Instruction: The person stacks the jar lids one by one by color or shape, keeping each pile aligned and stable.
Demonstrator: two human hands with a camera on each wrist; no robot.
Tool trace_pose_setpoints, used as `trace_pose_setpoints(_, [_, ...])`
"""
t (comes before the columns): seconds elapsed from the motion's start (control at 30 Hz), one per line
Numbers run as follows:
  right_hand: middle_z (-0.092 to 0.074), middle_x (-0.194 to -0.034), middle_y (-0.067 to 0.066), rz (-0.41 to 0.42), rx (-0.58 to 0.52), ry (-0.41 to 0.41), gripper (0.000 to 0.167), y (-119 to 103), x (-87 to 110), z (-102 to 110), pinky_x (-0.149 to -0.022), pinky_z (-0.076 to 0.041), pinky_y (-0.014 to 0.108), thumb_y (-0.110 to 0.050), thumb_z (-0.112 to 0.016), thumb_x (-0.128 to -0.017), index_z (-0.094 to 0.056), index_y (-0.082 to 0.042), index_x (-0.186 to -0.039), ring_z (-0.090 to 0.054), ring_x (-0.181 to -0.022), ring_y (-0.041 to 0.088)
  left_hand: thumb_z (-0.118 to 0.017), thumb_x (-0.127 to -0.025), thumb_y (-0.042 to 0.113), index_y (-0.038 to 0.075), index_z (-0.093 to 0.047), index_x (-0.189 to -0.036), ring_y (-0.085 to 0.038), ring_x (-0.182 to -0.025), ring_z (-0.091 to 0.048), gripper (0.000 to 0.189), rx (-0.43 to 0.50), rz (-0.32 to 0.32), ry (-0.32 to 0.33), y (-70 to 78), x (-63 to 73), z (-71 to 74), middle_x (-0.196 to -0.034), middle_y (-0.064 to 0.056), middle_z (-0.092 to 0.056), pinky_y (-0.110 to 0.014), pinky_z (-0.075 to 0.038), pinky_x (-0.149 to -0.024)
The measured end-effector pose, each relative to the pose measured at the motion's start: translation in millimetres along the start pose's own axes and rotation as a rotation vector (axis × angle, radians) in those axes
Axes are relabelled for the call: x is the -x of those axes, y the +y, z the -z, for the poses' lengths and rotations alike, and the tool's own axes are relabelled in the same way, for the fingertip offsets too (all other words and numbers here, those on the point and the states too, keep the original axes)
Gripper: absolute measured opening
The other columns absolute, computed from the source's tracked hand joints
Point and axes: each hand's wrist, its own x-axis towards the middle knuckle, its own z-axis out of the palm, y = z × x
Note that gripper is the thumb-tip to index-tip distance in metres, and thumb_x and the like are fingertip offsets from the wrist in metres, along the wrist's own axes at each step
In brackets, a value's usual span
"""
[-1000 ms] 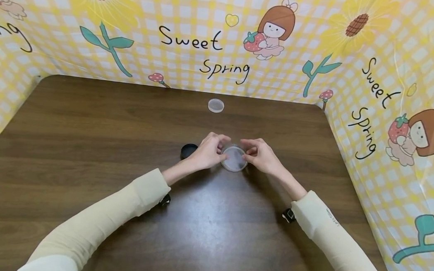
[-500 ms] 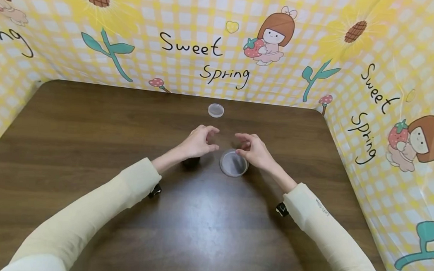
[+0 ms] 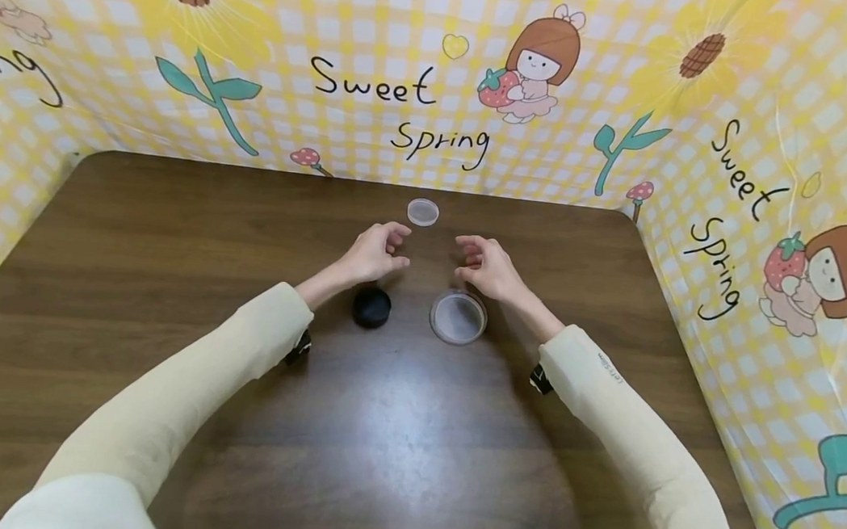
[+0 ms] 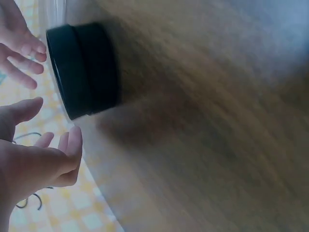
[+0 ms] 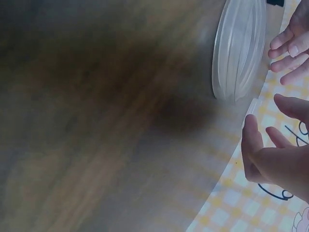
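My left hand and right hand are spread apart over the far half of the table, fingers loosely bent and nothing in either. Between and beyond them lies a small clear round disc, nearest to my left fingertips. A short black round tub stands on the table just below my left hand; its stepped side shows in the left wrist view, where the tub looks tipped by the camera. Below my right hand is a larger clear shallow round dish, its ridged rim plain in the right wrist view.
The brown wooden table has rounded far corners. A yellow checked cloth with printed flowers and figures rises behind it and along the sides. Both forearms, in pale sleeves, reach across the table from its near side.
Both hands have let go of the large clear dish, drawn apart and moved farther back. The black tub, partly covered by the left arm before, now shows whole.
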Motion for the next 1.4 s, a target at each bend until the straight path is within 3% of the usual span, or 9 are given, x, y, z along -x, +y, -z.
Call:
trace_pose_setpoints(0.1, [-0.052, -0.125, 0.029, -0.003, -0.015, -0.016, 0.055, -1, -8.3, 2, -0.095, -0.048, 0.041, 0.004, -0.068, -0.085, -0.05, 0.005, -0.136, -0.057, -0.111, 0.038, -0.069, -0.085, 0.003, -0.005, -0.052, -0.132, -0.035, -0.108, -0.054, 0.051, 0.038, 0.01, 0.017, -4.1, -6.1, 2.6, -0.121, -0.025, -0.055, -0.043, -0.043, -0.097])
trace_pose_setpoints(0.17, [-0.052, -0.126, 0.029, -0.009, -0.025, -0.034, 0.055, -1, -12.3, 3, -0.096, -0.047, 0.042, 0.004, -0.068, -0.086, -0.048, 0.005, -0.137, -0.056, -0.113, 0.038, -0.072, -0.083, 0.005, -0.003, -0.053, -0.131, -0.034, -0.106, -0.055, 0.052, 0.062, 0.002, 0.012, -13.1, -13.9, 2.0, -0.119, -0.023, -0.055, -0.041, -0.045, -0.094])
trace_pose_setpoints(0.3, [-0.052, -0.129, 0.029, -0.02, -0.061, -0.068, 0.058, -1, -21.5, 4, -0.099, -0.044, 0.043, 0.005, -0.068, -0.086, -0.045, 0.005, -0.139, -0.054, -0.116, 0.038, -0.073, -0.083, 0.006, -0.001, -0.052, -0.132, -0.033, -0.108, -0.055, 0.053, 0.077, 0.037, -0.009, -16.9, -21.9, 3.5, -0.12, -0.022, -0.054, -0.04, -0.045, -0.094])
trace_pose_setpoints(0.43, [-0.049, -0.133, 0.027, -0.023, -0.082, -0.105, 0.06, -4, -33.7, 4, -0.099, -0.044, 0.042, 0.005, -0.068, -0.087, -0.043, 0.004, -0.141, -0.052, -0.118, 0.037, -0.071, -0.084, 0.003, -0.003, -0.048, -0.136, -0.036, -0.115, -0.051, 0.057, 0.061, 0.088, -0.01, -9.6, -26.7, 8.7, -0.128, -0.026, -0.05, -0.043, -0.042, -0.099])
trace_pose_setpoints(0.63, [-0.045, -0.138, 0.024, -0.035, -0.106, -0.146, 0.063, -7, -53.1, 0, -0.098, -0.045, 0.041, 0.005, -0.069, -0.086, -0.042, 0.003, -0.143, -0.051, -0.122, 0.036, -0.074, -0.081, 0.0, -0.004, -0.045, -0.138, -0.036, -0.115, -0.049, 0.063, 0.041, 0.102, 0.033, -9.0, -43.3, 10.2, -0.13, -0.027, -0.046, -0.043, -0.042, -0.097])
trace_pose_setpoints(1.07, [-0.042, -0.142, 0.023, -0.054, -0.13, -0.111, 0.067, 6, -88.0, -4, -0.1, -0.044, 0.039, 0.007, -0.068, -0.086, -0.038, 0.002, -0.145, -0.048, -0.126, 0.036, -0.077, -0.078, -0.003, -0.002, -0.031, -0.148, -0.035, -0.118, -0.05, 0.083, 0.055, 0.111, 0.065, -20.2, -76.1, 1.8, -0.135, -0.025, -0.036, -0.035, -0.044, -0.099])
trace_pose_setpoints(1.23, [-0.043, -0.141, 0.023, -0.069, -0.136, -0.077, 0.066, 11, -101.1, -7, -0.102, -0.042, 0.039, 0.007, -0.068, -0.085, -0.04, 0.001, -0.145, -0.048, -0.125, 0.035, -0.077, -0.078, -0.005, -0.002, -0.033, -0.147, -0.034, -0.116, -0.051, 0.082, 0.052, 0.065, 0.066, -28.0, -89.0, -1.2, -0.133, -0.025, -0.038, -0.033, -0.046, -0.097])
trace_pose_setpoints(1.4, [-0.049, -0.135, 0.023, -0.086, -0.137, -0.033, 0.061, 10, -108.9, -10, -0.098, -0.045, 0.038, 0.007, -0.069, -0.084, -0.045, 0.003, -0.141, -0.052, -0.118, 0.033, -0.076, -0.08, -0.004, -0.004, -0.038, -0.144, -0.032, -0.111, -0.054, 0.075, 0.061, 0.061, 0.088, -30.0, -96.7, -2.6, -0.129, -0.023, -0.042, -0.031, -0.049, -0.092])
